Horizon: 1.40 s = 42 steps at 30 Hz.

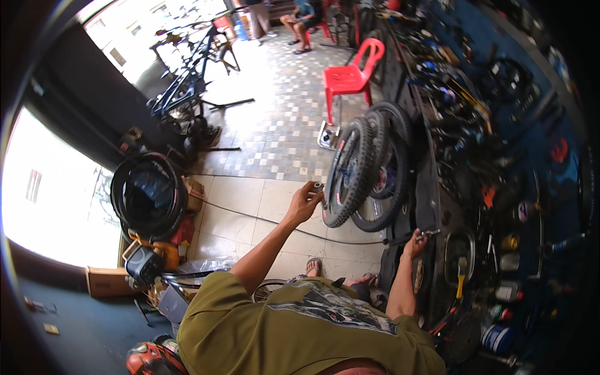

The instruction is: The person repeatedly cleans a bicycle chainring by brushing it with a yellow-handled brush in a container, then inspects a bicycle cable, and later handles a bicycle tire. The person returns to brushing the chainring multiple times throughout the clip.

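Note:
My left hand (302, 204) is raised over the tiled floor, its fingers closed on a small round metal part (318, 187) that looks ring-shaped. Just beyond its fingertips stand several bicycle wheels with knobby tyres (357, 178), leaning together. At the edge of the cluttered workbench (445, 206), my right hand (412, 245) is closed on a small silvery metal tool (429, 234). That tool points to the right, over the bench; its exact kind is too small to make out.
A red plastic chair (347, 78) stands beyond the wheels. A bicycle frame on a stand (194, 81) is at the far left, with stacked tyres (150, 194) nearer. A dark hose (275, 220) crosses the floor. Two people (302, 20) are at the back.

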Each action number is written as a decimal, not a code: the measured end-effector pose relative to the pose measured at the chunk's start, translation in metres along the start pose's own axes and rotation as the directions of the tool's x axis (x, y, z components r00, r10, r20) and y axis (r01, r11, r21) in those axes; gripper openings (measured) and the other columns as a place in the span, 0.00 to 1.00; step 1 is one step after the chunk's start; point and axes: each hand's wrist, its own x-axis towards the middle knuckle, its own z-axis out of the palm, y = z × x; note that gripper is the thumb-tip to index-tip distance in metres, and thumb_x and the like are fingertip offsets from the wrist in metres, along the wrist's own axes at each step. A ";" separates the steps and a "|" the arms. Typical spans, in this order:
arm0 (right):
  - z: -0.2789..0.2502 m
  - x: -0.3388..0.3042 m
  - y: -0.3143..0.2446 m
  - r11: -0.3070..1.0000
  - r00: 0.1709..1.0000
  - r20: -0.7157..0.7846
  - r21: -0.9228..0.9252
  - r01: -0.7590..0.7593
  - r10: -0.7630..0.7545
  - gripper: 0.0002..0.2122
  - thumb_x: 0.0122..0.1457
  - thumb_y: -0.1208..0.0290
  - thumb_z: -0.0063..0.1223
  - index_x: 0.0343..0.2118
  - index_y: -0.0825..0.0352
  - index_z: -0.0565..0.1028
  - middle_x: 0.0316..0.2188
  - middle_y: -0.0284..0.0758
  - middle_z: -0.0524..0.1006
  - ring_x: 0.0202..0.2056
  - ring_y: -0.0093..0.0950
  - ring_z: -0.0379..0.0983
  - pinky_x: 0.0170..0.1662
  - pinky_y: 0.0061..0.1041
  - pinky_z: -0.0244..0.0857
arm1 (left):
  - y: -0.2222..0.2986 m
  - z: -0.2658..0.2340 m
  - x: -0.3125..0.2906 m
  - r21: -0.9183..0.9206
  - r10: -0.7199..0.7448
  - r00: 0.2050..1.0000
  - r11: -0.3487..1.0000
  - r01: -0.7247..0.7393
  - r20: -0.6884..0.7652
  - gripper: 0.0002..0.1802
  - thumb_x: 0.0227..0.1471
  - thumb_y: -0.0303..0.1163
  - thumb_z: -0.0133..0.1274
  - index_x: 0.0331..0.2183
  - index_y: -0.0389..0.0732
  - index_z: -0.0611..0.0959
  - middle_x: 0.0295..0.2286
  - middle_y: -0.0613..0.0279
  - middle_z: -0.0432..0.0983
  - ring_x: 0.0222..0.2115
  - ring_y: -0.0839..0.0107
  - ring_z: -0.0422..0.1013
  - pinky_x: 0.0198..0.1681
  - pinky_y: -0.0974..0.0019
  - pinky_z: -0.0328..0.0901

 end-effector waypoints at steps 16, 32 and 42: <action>-0.003 -0.045 -0.122 0.837 0.968 -0.234 0.509 0.203 -0.093 0.28 0.67 0.47 0.44 0.46 0.75 0.73 0.37 0.48 0.80 0.35 0.34 0.80 0.32 0.29 0.74 | -0.148 -0.214 -0.113 0.769 0.056 0.996 0.639 0.021 -0.073 0.11 0.57 0.34 0.50 0.39 0.37 0.74 0.35 0.47 0.75 0.37 0.45 0.72 0.39 0.48 0.67; 0.095 -0.407 -0.259 0.088 0.014 0.991 -0.003 0.996 -0.132 0.40 0.58 0.32 0.43 0.57 0.70 0.64 0.53 0.56 0.69 0.49 0.51 0.74 0.51 0.45 0.69 | -0.237 -0.206 -0.092 0.900 -0.102 0.995 0.435 0.034 0.012 0.23 0.63 0.34 0.37 0.55 0.33 0.68 0.63 0.42 0.56 0.65 0.52 0.53 0.66 0.48 0.51; 0.143 -0.503 -0.265 -0.087 -0.178 0.980 0.186 0.979 0.089 0.23 0.65 0.49 0.44 0.49 0.64 0.77 0.45 0.44 0.79 0.50 0.42 0.75 0.53 0.40 0.69 | -0.267 -0.211 -0.121 0.884 -0.221 0.973 0.440 0.155 -0.060 0.23 0.62 0.32 0.35 0.55 0.32 0.69 0.63 0.41 0.55 0.65 0.52 0.53 0.67 0.53 0.51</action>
